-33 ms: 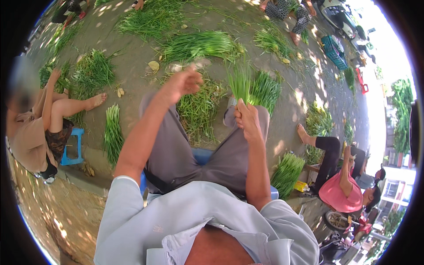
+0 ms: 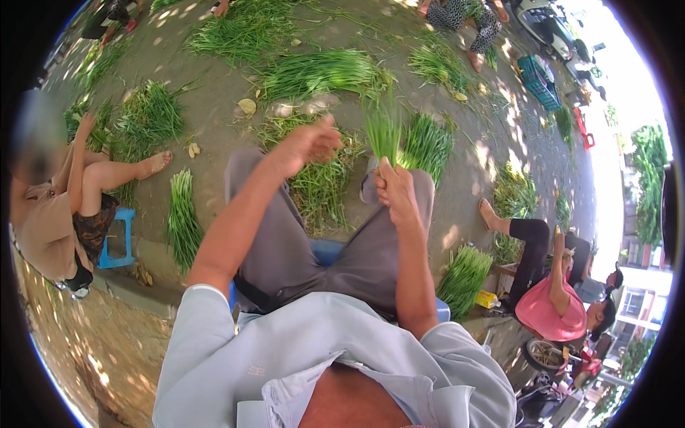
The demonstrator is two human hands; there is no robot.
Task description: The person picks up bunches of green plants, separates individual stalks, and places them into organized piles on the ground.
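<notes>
My right hand point(image 2: 397, 191) is closed around the lower ends of a bunch of chives point(image 2: 383, 128), whose long thin green leaves point away from me, blurred at the tips. My left hand point(image 2: 312, 146) hovers to the left of it, fingers apart and slightly bent, with nothing seen in it. Beneath my left hand, between my knees, lies a loose heap of tangled green and yellowish stalks point(image 2: 317, 192). A neater pile of chives point(image 2: 428, 146) rests just beyond my right knee. Farther off, straight ahead, a wide pile of chives point(image 2: 317, 73) covers the ground.
Chive bundles lie left point(image 2: 183, 221) and right point(image 2: 464, 282) of my legs. At left, a seated person point(image 2: 68, 192) is near a blue stool point(image 2: 119, 239); at right sits another in a pink top point(image 2: 553, 307). A teal crate point(image 2: 539, 84) and scooters point(image 2: 546, 28) stand far right.
My left hand has moved right and slightly nearer to me, toward the bunch. The chives in my right hand have shifted a little left.
</notes>
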